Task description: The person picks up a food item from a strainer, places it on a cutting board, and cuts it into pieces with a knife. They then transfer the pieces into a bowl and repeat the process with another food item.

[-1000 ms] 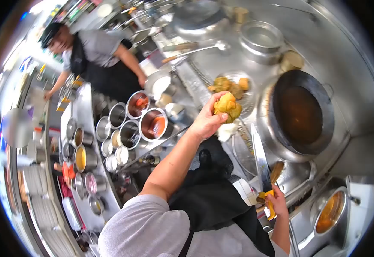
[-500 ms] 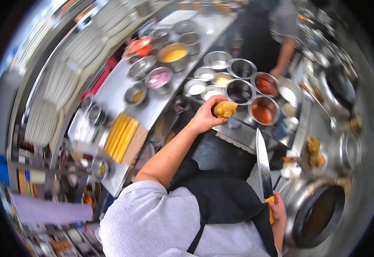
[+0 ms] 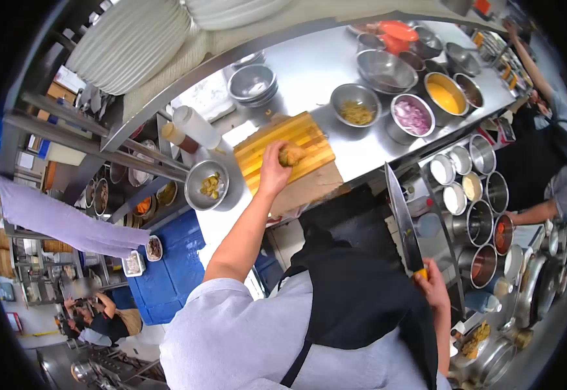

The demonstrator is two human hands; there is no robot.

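My left hand (image 3: 276,168) grips a browned, golden piece of food (image 3: 291,155) over the striped wooden cutting board (image 3: 248,153). Whether the food touches the board I cannot tell. At the lower right, my right hand (image 3: 431,285) is closed round the yellow handle of a large knife (image 3: 403,218), its blade pointing up and away from me. A brown flat sheet (image 3: 309,190) lies along the board's near side. Left of the board stands a metal bowl with green pieces (image 3: 210,185); right of it, another bowl holds sliced green food (image 3: 356,112).
Squeeze bottles (image 3: 196,129) stand behind the board's left end. Containers of chopped onion (image 3: 412,116) and yellow liquid (image 3: 446,94) sit to the right. A plate shelf (image 3: 166,97) overhangs the counter. A co-worker (image 3: 537,162) stands at the right, beside several sauce pots.
The view has turned left toward the counter. My left hand has brought the food from beside the sauce pots to above the board. The knife remains in my right hand.
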